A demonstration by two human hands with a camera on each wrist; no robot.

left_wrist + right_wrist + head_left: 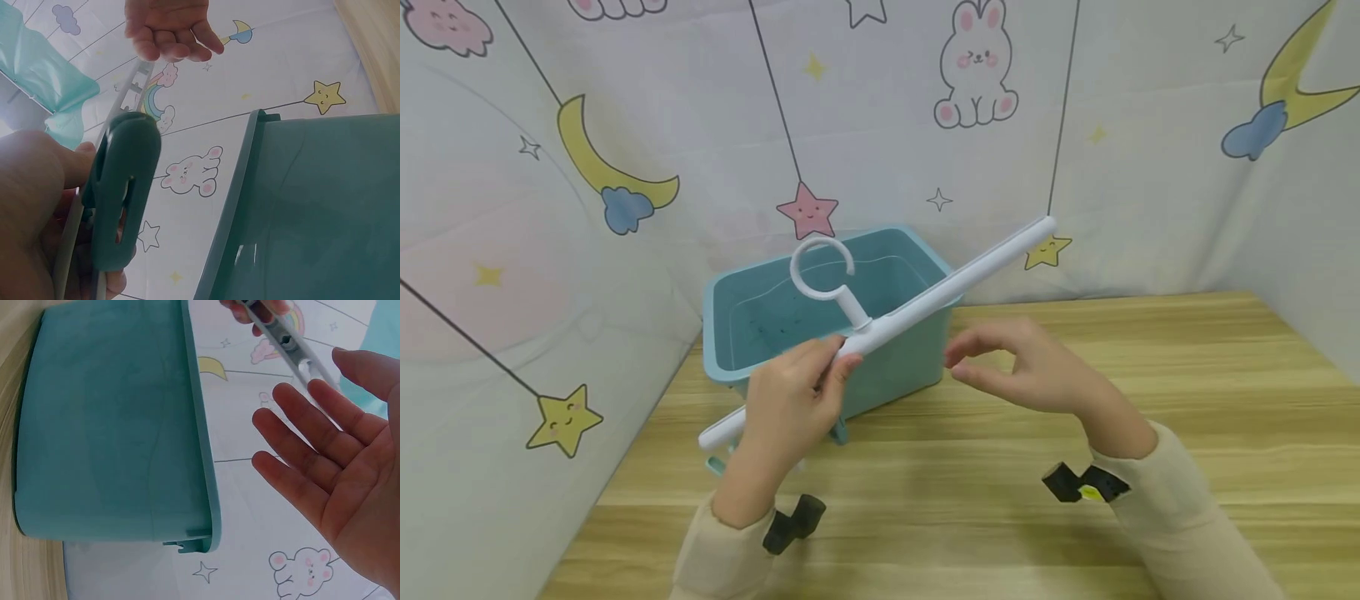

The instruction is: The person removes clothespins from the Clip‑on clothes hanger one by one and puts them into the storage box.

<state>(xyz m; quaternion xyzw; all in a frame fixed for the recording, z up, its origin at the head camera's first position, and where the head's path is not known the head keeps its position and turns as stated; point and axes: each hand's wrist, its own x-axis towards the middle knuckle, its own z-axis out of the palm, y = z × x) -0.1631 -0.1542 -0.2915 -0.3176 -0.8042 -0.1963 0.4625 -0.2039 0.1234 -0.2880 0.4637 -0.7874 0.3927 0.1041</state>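
Note:
A white clip hanger (955,292) slants up to the right above the table, its round hook (822,268) on top. Near the middle of the bar, my left hand (790,400) grips it between thumb and fingers. Teal clips hang beneath the bar; one clip (128,194) looms large beside the left fingers in the left wrist view. My right hand (1026,367) hovers to the right, below the bar's raised end and apart from it. In the right wrist view its fingers (300,447) are spread, with nothing in the palm.
Just behind the hanger, a teal plastic bin (887,379) stands on the wood-grain table (1000,517). Its inside is partly visible, with small dark specks. A white curtain (880,150) printed with stars, moons and rabbits hangs around the back and sides.

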